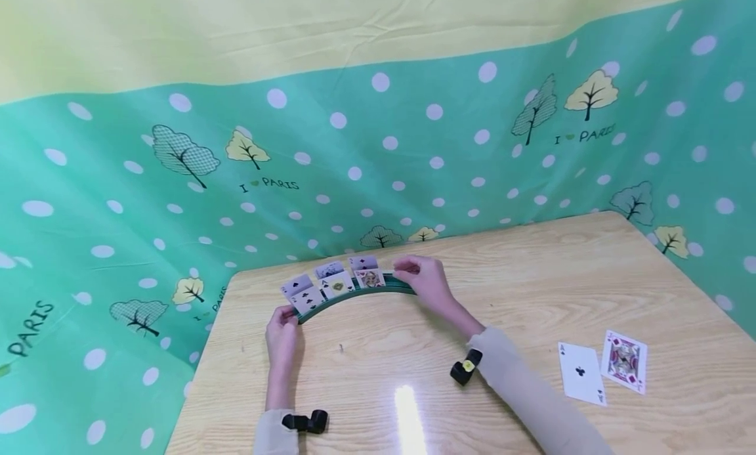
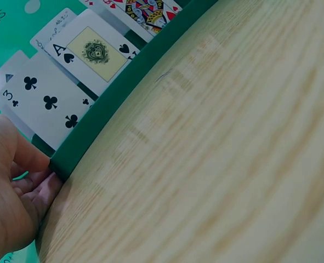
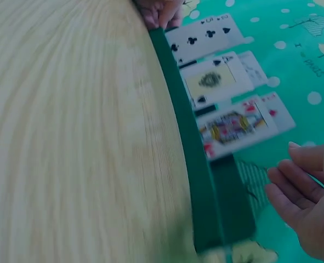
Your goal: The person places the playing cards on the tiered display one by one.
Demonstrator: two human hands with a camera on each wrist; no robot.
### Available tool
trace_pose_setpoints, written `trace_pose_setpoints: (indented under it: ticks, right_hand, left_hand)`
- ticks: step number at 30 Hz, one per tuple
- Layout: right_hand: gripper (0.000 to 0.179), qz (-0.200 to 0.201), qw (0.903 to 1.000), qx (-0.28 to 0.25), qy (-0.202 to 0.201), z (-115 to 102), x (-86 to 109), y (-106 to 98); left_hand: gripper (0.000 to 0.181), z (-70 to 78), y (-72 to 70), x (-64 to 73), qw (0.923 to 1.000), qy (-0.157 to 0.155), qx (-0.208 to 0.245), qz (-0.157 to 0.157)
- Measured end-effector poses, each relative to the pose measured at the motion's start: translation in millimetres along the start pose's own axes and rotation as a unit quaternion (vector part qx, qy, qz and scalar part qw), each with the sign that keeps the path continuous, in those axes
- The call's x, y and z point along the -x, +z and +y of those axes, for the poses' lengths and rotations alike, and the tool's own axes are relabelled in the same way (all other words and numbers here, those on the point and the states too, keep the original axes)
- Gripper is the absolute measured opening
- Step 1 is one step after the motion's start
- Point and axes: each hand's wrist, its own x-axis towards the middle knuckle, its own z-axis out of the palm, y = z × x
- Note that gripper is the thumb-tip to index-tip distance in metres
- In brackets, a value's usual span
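A curved green card holder (image 1: 398, 284) lies at the far side of the table, with playing cards standing in its slot. My left hand (image 1: 281, 337) pinches its left end; in the left wrist view, thumb and fingers meet at the tip of the rail (image 2: 77, 147). From left, the front cards are a three of clubs (image 2: 49, 104), an ace of spades (image 2: 96, 52) and a red face card (image 3: 233, 129); another card shows behind each. Near the holder's right end hovers my right hand (image 1: 429, 281), fingers loosely bent, with nothing between them in the right wrist view (image 3: 310, 192).
An ace of clubs (image 1: 581, 373) and a jack of diamonds (image 1: 625, 361) lie face up on the wooden table (image 1: 366, 356), at the right. A green and yellow patterned cloth (image 1: 331, 140) hangs behind the table's far edge. Both wrists wear black camera mounts (image 1: 466, 368).
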Motion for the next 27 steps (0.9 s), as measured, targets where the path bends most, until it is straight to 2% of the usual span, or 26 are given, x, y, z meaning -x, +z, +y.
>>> trace_pose_setpoints:
  ticks: [7, 15, 27]
  right_hand:
    - [0.014, 0.005, 0.9980, 0.059, -0.024, 3, 16.1, -52]
    - [0.013, 0.014, 0.9926, 0.118, -0.024, 11, 40.0, -104]
    - [0.015, 0.030, 0.9794, 0.199, -0.017, 30, 78.4, -172]
  left_hand:
    - [0.039, 3.4, -5.1, -1.3, 1.0000, -0.001, 0.000, -0.003]
    - [0.039, 0.9, -10.1, -0.5, 1.0000, -0.006, 0.002, -0.004]
    - [0.038, -0.7, -1.5, 1.7, 0.9999, 0.005, -0.005, -0.007]
